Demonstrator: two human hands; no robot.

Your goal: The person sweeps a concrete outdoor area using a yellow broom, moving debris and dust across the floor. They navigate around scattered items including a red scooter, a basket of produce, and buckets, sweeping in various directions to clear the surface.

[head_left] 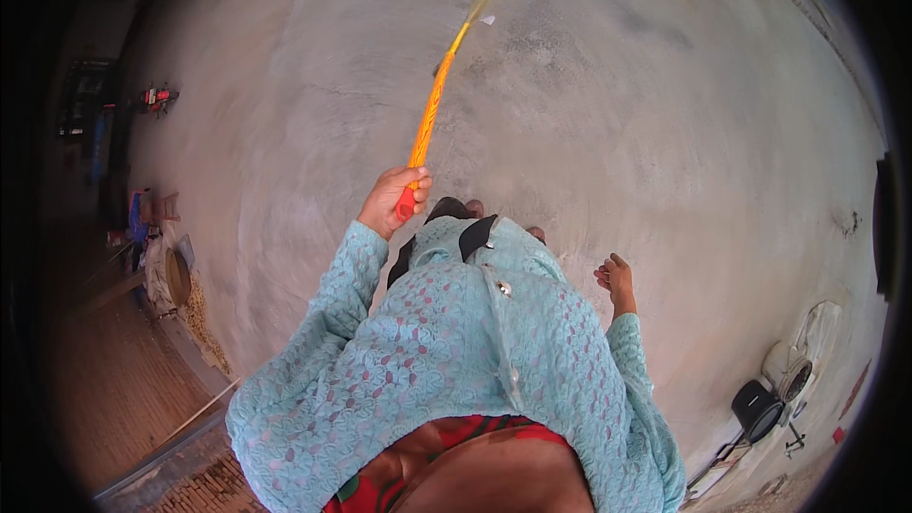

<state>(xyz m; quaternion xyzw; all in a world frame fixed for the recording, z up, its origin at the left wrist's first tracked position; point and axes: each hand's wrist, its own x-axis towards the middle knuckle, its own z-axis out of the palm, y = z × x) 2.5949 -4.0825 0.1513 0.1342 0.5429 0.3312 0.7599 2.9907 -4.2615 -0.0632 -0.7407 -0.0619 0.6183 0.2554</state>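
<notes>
My left hand (397, 197) is closed round the upper end of a broom (431, 121), just by its red cap. The broom has a thin orange, streaked handle that slants away from me. Its yellowish bristles (481, 4) reach the concrete floor at the far end, beside a small white scrap (487, 20). Off to my right side, my right hand (616, 277) hangs with loosely bent fingers partly apart, and nothing shows in it.
Grey concrete floor (665, 133) spreads around me. At the lower right are a black seat-like object (757, 410) and a pale round container (788, 370). A round basket-like thing (178, 275) and assorted items line the left, near brick paving (114, 370). A red vehicle (159, 98) stands farther off.
</notes>
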